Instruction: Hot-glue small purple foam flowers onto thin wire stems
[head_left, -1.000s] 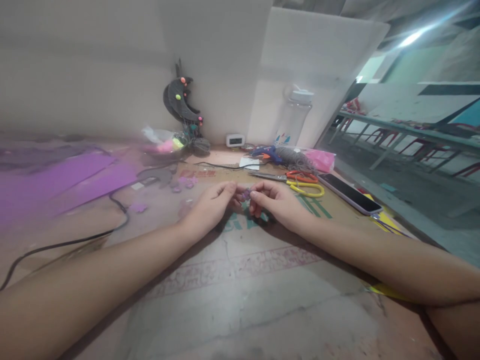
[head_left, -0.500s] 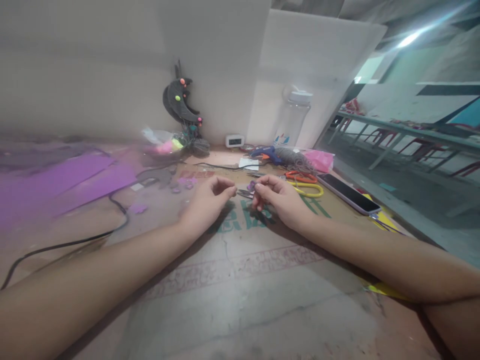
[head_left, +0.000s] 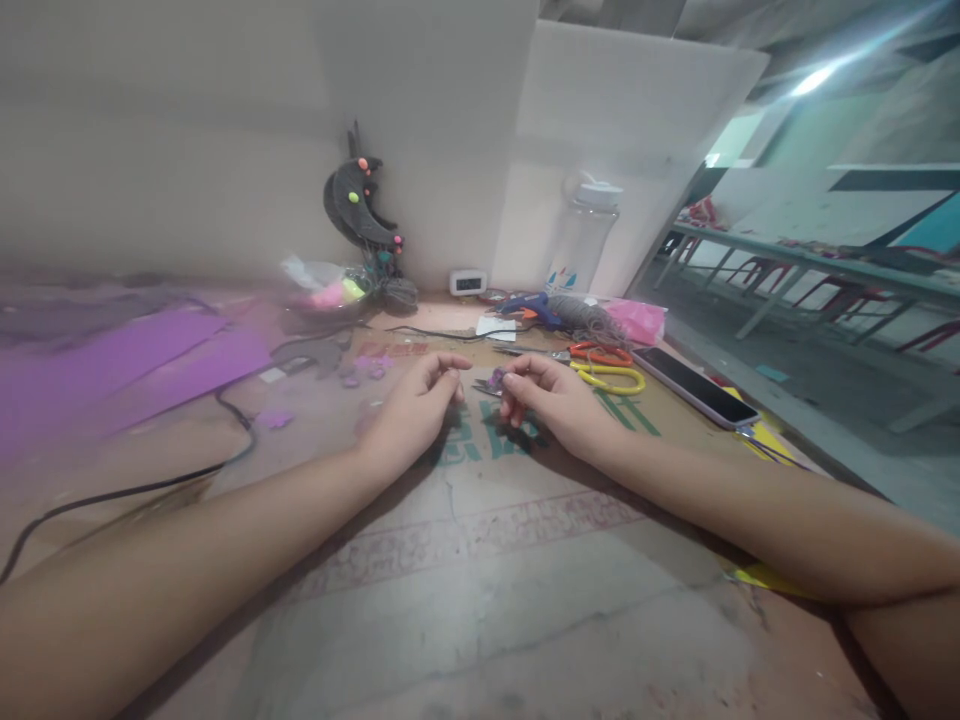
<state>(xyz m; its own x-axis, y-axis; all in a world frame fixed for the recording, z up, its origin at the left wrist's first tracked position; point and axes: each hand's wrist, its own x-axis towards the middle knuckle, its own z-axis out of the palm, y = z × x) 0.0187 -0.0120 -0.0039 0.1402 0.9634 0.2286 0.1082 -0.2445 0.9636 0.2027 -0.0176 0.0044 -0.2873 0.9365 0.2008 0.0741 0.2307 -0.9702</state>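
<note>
Over the middle of the cardboard-covered table, my right hand pinches a small crumpled purple piece, perhaps a paper or foam flower, between thumb and fingertips. My left hand hovers a short gap to its left, index finger stretched out and thumb a little apart, with nothing visible in it. Behind the purple piece lie the grey tips of a metal tool, partly covered by my right hand. Yellow-handled scissors and orange-handled scissors rest just beyond that hand.
Purple sheets and small purple cutouts lie left, near a black cable. A black crescent ornament, white clock, blue glue gun, grey yarn and bottle line the back. A phone lies right.
My left thumb and index finger have parted slightly and drawn back left from the purple piece. In my right hand the purple piece has turned and shifted slightly left.
</note>
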